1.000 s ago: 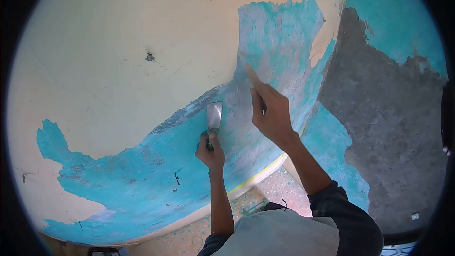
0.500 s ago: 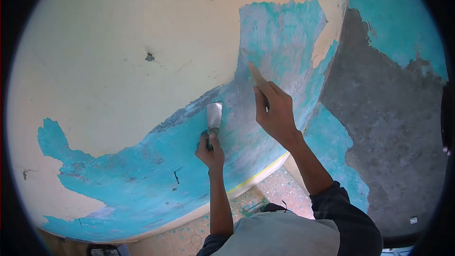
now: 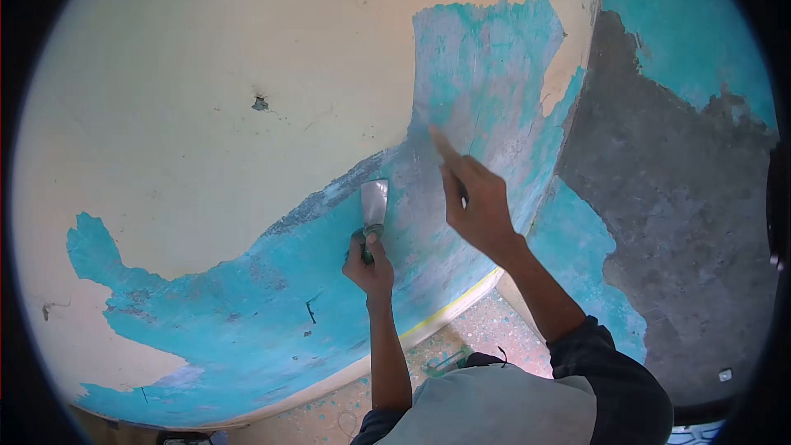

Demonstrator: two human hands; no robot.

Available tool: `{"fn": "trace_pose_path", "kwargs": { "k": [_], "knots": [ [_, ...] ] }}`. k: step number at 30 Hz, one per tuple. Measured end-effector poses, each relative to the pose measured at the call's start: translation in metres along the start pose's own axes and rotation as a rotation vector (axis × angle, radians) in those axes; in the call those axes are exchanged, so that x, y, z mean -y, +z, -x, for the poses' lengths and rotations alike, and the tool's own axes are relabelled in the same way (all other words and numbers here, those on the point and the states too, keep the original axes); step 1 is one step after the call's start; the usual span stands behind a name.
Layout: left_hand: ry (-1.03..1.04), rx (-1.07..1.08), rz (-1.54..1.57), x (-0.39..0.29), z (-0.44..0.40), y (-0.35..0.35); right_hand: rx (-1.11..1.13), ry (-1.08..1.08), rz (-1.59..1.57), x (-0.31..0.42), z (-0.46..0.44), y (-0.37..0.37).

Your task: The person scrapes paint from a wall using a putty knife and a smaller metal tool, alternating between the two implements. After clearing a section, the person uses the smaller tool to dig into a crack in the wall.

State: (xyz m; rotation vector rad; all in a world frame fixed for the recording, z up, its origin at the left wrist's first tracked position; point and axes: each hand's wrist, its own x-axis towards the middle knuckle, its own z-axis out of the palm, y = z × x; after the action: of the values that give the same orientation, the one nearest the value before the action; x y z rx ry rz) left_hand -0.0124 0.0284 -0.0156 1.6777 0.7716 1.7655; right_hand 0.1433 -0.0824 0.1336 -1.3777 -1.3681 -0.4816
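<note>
My left hand grips the dark handle of a metal scraper, its wide blade pointing up in front of the blue patch of wall. Up and to the right, my right hand is closed around a slim, light brown tool whose tip is blurred. That tip is over the blue-grey scraped area near the edge of the cream paint; whether it touches the wall cannot be told. The fingers hide the tool's lower part.
A wall corner runs down the right, with a bare grey patch among turquoise paint. Below, the floor is strewn with small flakes. The cream wall has a small hole. A dark object lies at the bottom left.
The right hand's tool tip has dropped slightly down the wall since half a second ago. My left hand still holds the scraper in nearly the same place. The view has shifted a little.
</note>
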Motion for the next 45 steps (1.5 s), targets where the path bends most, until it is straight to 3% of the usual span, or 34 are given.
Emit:
{"fn": "trace_pose_path", "kwargs": {
  "k": [8, 25, 38, 45],
  "knots": [
    [0.032, -0.030, -0.025, 0.004, 0.002, 0.002, 0.087, 0.037, 0.039, -0.003, -0.004, -0.013],
    [0.054, -0.026, -0.038, 0.004, 0.000, 0.003, -0.027, 0.043, -0.078, 0.000, 0.012, 0.015],
    [-0.006, -0.021, -0.014, 0.005, 0.003, 0.002, 0.068, 0.086, -0.070, -0.001, 0.018, 0.009],
    [0.021, -0.031, -0.018, 0.008, 0.002, 0.002, -0.021, 0.083, -0.091, 0.003, 0.028, 0.027]
  ]
}}
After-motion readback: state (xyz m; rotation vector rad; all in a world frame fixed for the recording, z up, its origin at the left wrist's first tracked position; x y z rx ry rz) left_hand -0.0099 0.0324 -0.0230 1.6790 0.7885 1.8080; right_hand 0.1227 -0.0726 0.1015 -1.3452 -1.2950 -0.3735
